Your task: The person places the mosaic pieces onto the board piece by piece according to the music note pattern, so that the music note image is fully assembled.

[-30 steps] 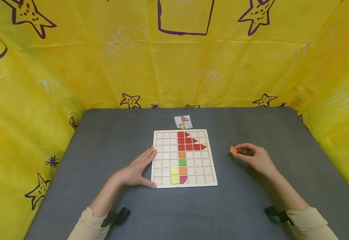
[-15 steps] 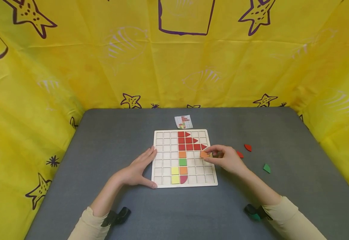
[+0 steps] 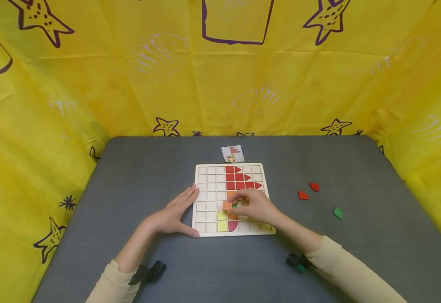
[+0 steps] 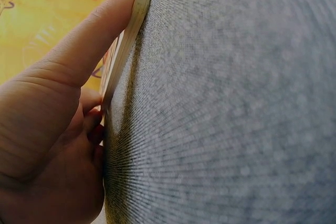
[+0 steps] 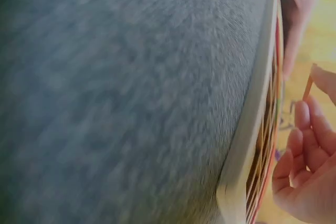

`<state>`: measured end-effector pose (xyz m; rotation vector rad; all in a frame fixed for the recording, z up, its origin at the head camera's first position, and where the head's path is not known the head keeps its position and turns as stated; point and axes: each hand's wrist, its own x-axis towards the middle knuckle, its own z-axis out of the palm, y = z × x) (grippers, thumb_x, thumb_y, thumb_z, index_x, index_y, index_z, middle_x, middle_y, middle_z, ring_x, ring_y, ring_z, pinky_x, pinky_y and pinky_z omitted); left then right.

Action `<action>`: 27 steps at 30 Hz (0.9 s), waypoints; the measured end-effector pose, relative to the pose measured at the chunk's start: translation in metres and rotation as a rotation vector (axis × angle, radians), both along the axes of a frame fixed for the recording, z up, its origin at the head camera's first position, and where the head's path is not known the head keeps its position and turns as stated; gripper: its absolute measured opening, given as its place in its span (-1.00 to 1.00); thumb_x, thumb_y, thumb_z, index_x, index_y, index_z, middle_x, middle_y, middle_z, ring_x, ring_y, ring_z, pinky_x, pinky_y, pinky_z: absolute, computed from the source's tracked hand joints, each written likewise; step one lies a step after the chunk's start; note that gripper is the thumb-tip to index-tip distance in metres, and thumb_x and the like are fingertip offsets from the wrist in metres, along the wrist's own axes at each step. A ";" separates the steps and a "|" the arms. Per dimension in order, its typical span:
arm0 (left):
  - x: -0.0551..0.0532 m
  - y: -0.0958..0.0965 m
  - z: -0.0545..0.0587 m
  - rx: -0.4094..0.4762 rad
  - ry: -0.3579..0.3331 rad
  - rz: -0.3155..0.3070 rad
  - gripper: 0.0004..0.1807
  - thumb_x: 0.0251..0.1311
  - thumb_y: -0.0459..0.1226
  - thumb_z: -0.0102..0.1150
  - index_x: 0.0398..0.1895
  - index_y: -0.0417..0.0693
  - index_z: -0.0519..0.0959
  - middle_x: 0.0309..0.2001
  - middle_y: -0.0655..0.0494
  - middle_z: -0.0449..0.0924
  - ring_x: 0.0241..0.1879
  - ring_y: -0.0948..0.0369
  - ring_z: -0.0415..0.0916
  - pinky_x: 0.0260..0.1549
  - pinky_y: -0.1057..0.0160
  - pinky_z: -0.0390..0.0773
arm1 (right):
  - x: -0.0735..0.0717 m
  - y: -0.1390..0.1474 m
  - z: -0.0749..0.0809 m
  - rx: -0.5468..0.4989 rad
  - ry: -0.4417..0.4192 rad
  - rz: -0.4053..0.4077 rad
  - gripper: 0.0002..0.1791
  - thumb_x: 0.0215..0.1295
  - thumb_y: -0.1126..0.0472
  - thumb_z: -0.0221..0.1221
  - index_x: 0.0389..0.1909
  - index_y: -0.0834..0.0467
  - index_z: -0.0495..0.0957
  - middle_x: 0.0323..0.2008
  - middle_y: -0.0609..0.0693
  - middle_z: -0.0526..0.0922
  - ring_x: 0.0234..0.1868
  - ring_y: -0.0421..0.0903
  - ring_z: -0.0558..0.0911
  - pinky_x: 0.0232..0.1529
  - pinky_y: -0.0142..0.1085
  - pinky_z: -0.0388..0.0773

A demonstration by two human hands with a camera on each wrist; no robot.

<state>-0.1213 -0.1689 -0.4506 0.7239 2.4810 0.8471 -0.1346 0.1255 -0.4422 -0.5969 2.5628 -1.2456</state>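
Note:
A pale wooden grid board [image 3: 207, 195] lies on the dark table. Set in its cells are red squares and triangles [image 3: 240, 185], yellow squares [image 3: 222, 226] and a crimson rounded piece [image 3: 233, 226]. My right hand [image 3: 256, 205] pinches an orange square tile [image 3: 226, 205] between thumb and fingers, over the cell above the yellow squares. In the right wrist view the tile [image 5: 308, 87] shows edge-on, raised off the board. Under that hand, green and orange pieces are partly hidden. My left hand [image 3: 172, 216] rests at the board's left edge, fingers spread, thumb at the near corner.
A small pattern card [image 3: 233, 154] lies just behind the board. Two red pieces [image 3: 303, 195] and a green rounded piece [image 3: 338, 213] lie loose on the table to the right. A yellow printed cloth [image 3: 220, 84] hangs behind and at the sides.
My right hand has carried the orange square tile leftward from the table's right side to over the board's middle, uncovering the loose red and green pieces. The left hand stays in place.

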 end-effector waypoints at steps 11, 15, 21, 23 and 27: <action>0.000 0.000 0.002 0.013 -0.016 -0.002 0.36 -0.20 0.15 0.52 0.56 -0.13 -0.14 0.57 -0.03 -0.34 0.52 -0.03 -0.35 0.34 -0.24 -0.09 | 0.004 -0.034 0.005 0.180 0.168 0.183 -0.75 0.05 0.00 0.45 -0.27 -0.01 0.72 -0.38 -0.26 0.64 -0.31 -0.23 0.50 -0.18 -0.29 0.44; 0.000 0.000 0.003 0.018 -0.015 -0.005 0.36 -0.19 0.15 0.52 0.56 -0.13 -0.14 0.57 -0.04 -0.34 0.52 -0.03 -0.35 0.34 -0.24 -0.09 | 0.006 -0.042 0.005 0.265 0.238 0.219 -0.74 0.06 0.00 0.42 -0.23 -0.02 0.72 -0.34 -0.25 0.64 -0.25 -0.23 0.47 -0.13 -0.26 0.41; 0.000 0.000 0.002 0.019 -0.004 -0.013 0.36 -0.19 0.15 0.51 0.56 -0.14 -0.14 0.57 -0.05 -0.33 0.52 -0.03 -0.34 0.34 -0.24 -0.08 | 0.007 -0.048 0.003 0.309 0.285 0.222 -0.74 0.04 -0.01 0.41 -0.25 -0.03 0.70 -0.33 -0.25 0.63 -0.25 -0.23 0.44 -0.14 -0.28 0.39; 0.000 0.000 0.002 0.018 -0.003 -0.014 0.36 -0.18 0.15 0.51 0.56 -0.14 -0.14 0.56 -0.05 -0.33 0.52 -0.04 -0.34 0.33 -0.24 -0.08 | 0.007 -0.049 0.003 0.312 0.290 0.222 -0.74 0.04 -0.01 0.42 -0.25 -0.03 0.70 -0.33 -0.25 0.62 -0.24 -0.23 0.44 -0.15 -0.28 0.39; 0.000 -0.001 0.002 0.012 0.001 -0.014 0.36 -0.18 0.15 0.51 0.56 -0.14 -0.14 0.56 -0.05 -0.33 0.52 -0.04 -0.34 0.33 -0.24 -0.08 | 0.006 -0.048 0.003 0.311 0.289 0.234 -0.75 0.07 0.00 0.40 -0.24 -0.03 0.69 -0.32 -0.24 0.62 -0.24 -0.23 0.44 -0.14 -0.28 0.39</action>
